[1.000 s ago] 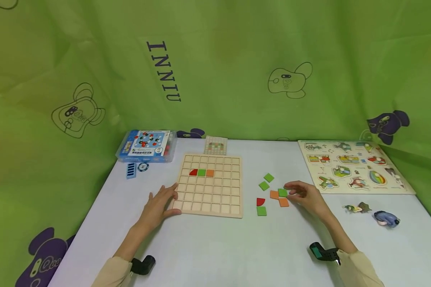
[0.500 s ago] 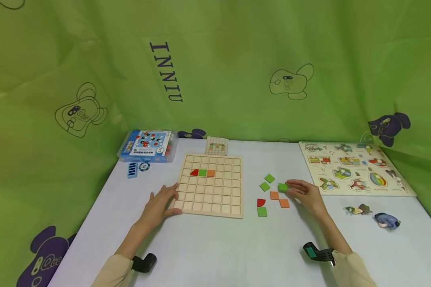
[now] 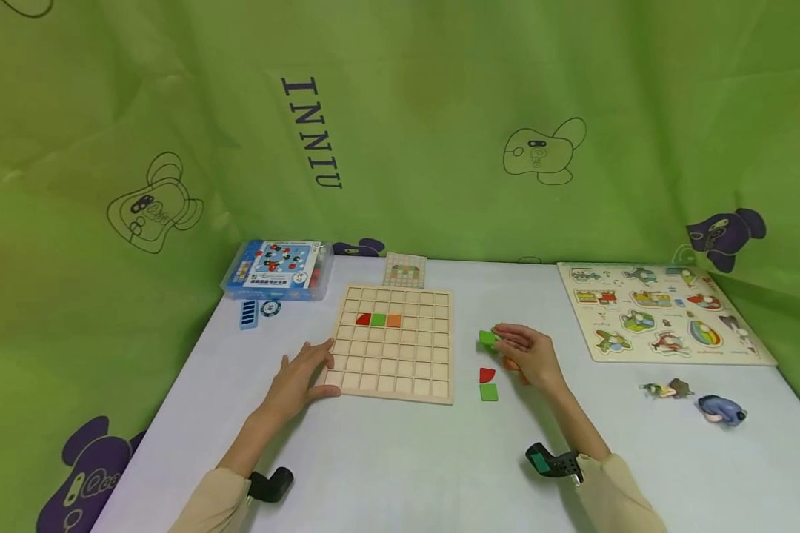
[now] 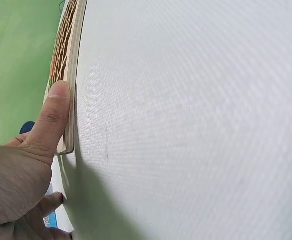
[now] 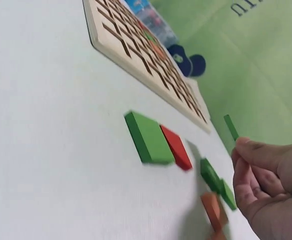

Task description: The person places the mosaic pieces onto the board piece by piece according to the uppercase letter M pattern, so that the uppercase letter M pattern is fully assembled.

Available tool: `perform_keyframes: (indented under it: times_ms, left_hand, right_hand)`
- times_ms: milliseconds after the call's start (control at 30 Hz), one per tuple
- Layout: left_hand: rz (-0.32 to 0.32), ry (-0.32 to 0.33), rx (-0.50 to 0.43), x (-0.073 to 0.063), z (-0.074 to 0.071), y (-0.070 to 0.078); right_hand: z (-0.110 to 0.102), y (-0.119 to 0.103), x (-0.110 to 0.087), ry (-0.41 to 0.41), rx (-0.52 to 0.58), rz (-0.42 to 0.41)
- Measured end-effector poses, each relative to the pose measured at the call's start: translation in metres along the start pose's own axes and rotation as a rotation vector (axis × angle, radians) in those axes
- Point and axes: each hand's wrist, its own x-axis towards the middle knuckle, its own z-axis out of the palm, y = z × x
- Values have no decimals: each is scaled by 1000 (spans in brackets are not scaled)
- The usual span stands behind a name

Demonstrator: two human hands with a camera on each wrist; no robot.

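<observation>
A wooden grid board (image 3: 395, 396) lies flat in the head view. One row holds a red quarter-circle tile (image 3: 363, 319), a green square tile (image 3: 378, 320) and an orange square tile (image 3: 394, 320). My left hand (image 3: 298, 379) rests at the board's near left corner, and in the left wrist view its thumb (image 4: 53, 117) touches the wooden edge. With thumb and fingertips my right hand (image 3: 532, 359) pinches another green square tile (image 5: 231, 127) above the table, right of the board. Below it lie a loose green square (image 3: 489, 392), a red quarter-circle (image 3: 487, 375) and partly hidden orange tiles (image 5: 214, 210).
A small pattern card (image 3: 405, 271) stands behind the board. At the back left are a clear plastic box (image 3: 276, 271), a blue piece (image 3: 249, 314) and a round chip (image 3: 270, 308). A picture puzzle board (image 3: 663, 314) and small animal figures (image 3: 721, 409) occupy the right side.
My right hand has lifted a green square tile from beside the orange tiles and carried it left, over the other loose green tiles. The left hand stays at the board's corner.
</observation>
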Motion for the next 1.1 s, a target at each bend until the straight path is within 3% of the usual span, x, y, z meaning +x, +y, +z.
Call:
perform_keyframes:
  times_ms: [167,433,733,900,1100]
  left_hand:
    - [8,9,4,1,0,0]
    - [11,17,3,0,0,-2]
    - [-2,4,-1,1,2,-1]
    - [-12,0,-2,1,0,1]
    - [-3,8,-3,0,1,-2]
  right_hand:
    - [23,-5,9,-16,-16,5]
    - [67,-10,28,-18,50,-29]
    - [108,-12,47,42,-252,-238]
    - [118,-12,55,67,-292,-292]
    - [126,-17,58,41,-247,-261]
